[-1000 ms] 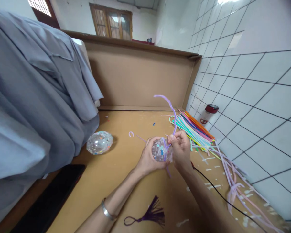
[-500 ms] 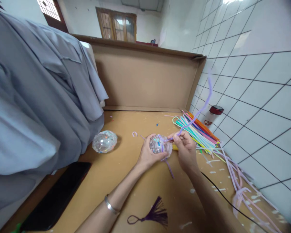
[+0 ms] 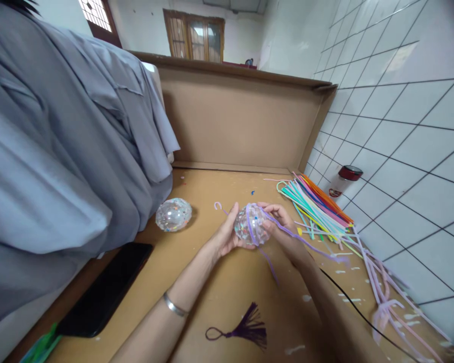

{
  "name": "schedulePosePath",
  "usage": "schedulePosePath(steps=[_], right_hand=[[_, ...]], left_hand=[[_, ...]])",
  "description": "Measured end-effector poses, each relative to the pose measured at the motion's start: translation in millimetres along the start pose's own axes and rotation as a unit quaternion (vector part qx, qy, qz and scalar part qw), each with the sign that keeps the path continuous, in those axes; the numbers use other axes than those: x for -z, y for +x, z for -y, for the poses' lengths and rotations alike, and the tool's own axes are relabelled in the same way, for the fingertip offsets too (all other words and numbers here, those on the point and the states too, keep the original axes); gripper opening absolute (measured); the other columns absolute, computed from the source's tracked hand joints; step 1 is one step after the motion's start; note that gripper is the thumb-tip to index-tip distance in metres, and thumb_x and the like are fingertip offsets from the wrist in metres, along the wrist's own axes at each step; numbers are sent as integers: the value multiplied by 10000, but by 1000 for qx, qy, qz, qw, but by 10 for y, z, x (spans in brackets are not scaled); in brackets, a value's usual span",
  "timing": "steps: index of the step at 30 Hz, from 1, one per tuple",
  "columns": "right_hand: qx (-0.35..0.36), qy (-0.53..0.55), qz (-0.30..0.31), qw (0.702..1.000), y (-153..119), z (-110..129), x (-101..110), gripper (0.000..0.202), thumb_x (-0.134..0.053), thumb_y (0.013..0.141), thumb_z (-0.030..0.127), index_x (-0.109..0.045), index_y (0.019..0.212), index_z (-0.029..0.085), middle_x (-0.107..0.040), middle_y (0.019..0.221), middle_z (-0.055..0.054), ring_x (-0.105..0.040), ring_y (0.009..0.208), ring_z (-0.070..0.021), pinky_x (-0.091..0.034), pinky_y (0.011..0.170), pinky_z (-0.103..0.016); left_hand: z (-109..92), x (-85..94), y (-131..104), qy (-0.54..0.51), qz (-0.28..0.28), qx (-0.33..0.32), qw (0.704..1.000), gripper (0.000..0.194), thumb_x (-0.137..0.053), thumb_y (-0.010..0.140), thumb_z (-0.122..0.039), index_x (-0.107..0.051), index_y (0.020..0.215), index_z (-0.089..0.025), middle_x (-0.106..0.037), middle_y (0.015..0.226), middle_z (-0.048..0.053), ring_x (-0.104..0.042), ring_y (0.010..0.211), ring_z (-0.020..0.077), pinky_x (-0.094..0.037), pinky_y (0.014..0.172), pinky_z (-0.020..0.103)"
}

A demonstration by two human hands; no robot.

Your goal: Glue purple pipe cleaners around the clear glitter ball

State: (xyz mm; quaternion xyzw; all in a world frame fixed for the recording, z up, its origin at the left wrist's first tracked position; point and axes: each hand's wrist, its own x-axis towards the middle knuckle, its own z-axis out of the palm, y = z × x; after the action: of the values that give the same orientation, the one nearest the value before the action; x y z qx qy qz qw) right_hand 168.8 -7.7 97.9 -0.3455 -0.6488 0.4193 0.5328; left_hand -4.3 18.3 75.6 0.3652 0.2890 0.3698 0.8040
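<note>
Brown surface (image 3: 200, 297): purple-wrapped clear ball (image 3: 252, 227).
Held by curled left hand (image 3: 227, 236); touched at three o'clock by half-open right hand (image 3: 282, 224).

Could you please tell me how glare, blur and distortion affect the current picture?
Head view: bright highlight on the left clear ball, soft shadow to its right; blur at the loose tip of the purple stem; wide-angle stretching across the tiled wall, dark top-right corner.

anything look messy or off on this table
White smears mark the table towards the right, perhaps dried glue. A curled lilac scrap and a tiny blue bit lie loose, apart from the bundle of coloured stems. Nothing looks clearly broken.
</note>
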Motion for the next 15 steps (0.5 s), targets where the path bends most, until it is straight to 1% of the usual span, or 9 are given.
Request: schedulePosePath(steps=[2, 4, 6, 9, 10, 12, 14, 15], right_hand=[[-17, -9, -8, 1000, 18, 8, 25, 419, -718, 785, 453, -563, 1114, 247, -605, 1295, -83, -560, 1214, -239, -444, 1016, -388], [-41, -11, -27, 999, 40, 14, 48, 473, -705, 777, 465, -568, 1168, 238, -624, 1251, -80, -584, 1156, -235, -465, 981, -375], [-60, -5, -59, 996, 61, 17, 61, 502, -694, 762, 492, -584, 1176, 228, -648, 1194, -75, -605, 1092, -232, -483, 940, -369], [-82, 1, -113, 990, 85, 18, 59, 519, -703, 720, 529, -606, 1124, 218, -676, 1092, -67, -622, 998, -226, -505, 865, -353], [-89, 2, -126, 988, 90, 16, 55, 507, -699, 716, 540, -612, 1095, 214, -680, 1063, -64, -625, 967, -222, -508, 835, -343], [-103, 9, -139, 985, 96, 8, 44, 476, -681, 718, 565, -620, 1024, 205, -687, 1002, -57, -629, 898, -212, -508, 772, -322], [-112, 16, -147, 983, 100, -7, 35, 464, -666, 716, 589, -624, 963, 199, -689, 945, -50, -629, 851, -208, -503, 729, -311], [-116, 18, -152, 981, 101, -13, 31, 468, -668, 708, 600, -625, 941, 197, -688, 920, -46, -628, 837, -208, -501, 717, -310]], left_hand=[[-35, 13, -24, -3, 27, -7, 1000, 764, -306, 893, -733, -538, 1328, -150, -735, 1014, 187, -734, 709, 241, -590, 561, 318], [-65, 9, -63, 15, 45, -20, 999, 744, -352, 893, -719, -480, 1381, -173, -729, 1037, 185, -732, 688, 219, -594, 567, 300], [-88, -2, -113, 50, 57, -31, 997, 758, -491, 856, -697, -404, 1433, -213, -722, 1056, 174, -728, 672, 200, -593, 575, 279], [-110, -19, -174, 114, 60, -54, 990, 885, -723, 755, -585, -312, 1479, -284, -688, 1152, 164, -729, 725, 201, -586, 592, 264], [-111, -24, -183, 133, 53, -63, 988, 919, -770, 724, -545, -310, 1480, -297, -662, 1211, 166, -729, 774, 214, -587, 605, 270], [-100, -32, -171, 162, 29, -91, 982, 929, -823, 677, -491, -363, 1458, -285, -601, 1317, 168, -713, 923, 256, -594, 678, 302], [-69, -39, -126, 174, -1, -138, 975, 896, -856, 633, -467, -459, 1400, -230, -577, 1357, 164, -650, 1105, 302, -577, 832, 350], [-46, -42, -96, 173, -15, -163, 971, 878, -871, 610, -463, -505, 1363, -198, -587, 1349, 162, -610, 1176, 317, -547, 916, 369]])
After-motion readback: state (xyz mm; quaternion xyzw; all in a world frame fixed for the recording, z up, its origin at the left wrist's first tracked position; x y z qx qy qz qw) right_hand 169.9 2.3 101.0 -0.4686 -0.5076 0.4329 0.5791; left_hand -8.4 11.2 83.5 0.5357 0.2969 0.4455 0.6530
